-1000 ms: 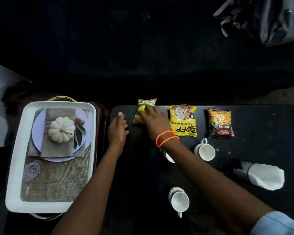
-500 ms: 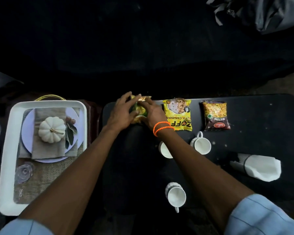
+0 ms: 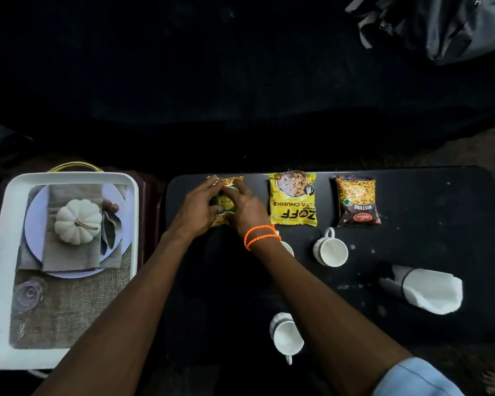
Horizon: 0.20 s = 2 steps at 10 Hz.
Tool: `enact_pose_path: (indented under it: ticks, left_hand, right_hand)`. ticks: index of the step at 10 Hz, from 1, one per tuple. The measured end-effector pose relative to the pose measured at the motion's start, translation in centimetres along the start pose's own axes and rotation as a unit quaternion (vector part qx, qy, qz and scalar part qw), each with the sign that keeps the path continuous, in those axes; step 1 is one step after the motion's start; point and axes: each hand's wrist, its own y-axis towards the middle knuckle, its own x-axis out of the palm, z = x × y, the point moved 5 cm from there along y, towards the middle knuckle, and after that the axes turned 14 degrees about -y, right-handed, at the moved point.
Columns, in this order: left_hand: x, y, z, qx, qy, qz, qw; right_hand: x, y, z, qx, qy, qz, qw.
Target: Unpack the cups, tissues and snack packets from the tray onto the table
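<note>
Head view: hands (image 3: 223, 208) hold packet (image 3: 226, 201) beside "ZOFF" packet (image 3: 293, 198).

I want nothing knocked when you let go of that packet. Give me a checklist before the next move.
1. Both hands on green packet: left hand and right hand cover it: ok.
2. Packet flat on table: cannot tell, hands hide it.
3. In line with yellow packet and brown packet: ok.
4. Cup under right wrist, close: not ok.
5. Tray free of cups, tissues, packets: ok.
6. Tissues on table: ok.
</note>
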Motion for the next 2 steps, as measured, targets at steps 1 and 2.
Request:
enact_pose_path:
  ticks: [1,2]
  left_hand:
    - [0.22,0.15,-0.13,-0.003,0.010,-0.005,1.000]
    - [-0.20,0.05,0.50,0.000,0.049,-0.001,0.999]
  right_hand:
    - [-0.06,-0.08,0.11,-0.006,-0.002,0.004,1.000]
    - [-0.81,-0.24,0.10,-0.011,-0.031,-0.007,0.999]
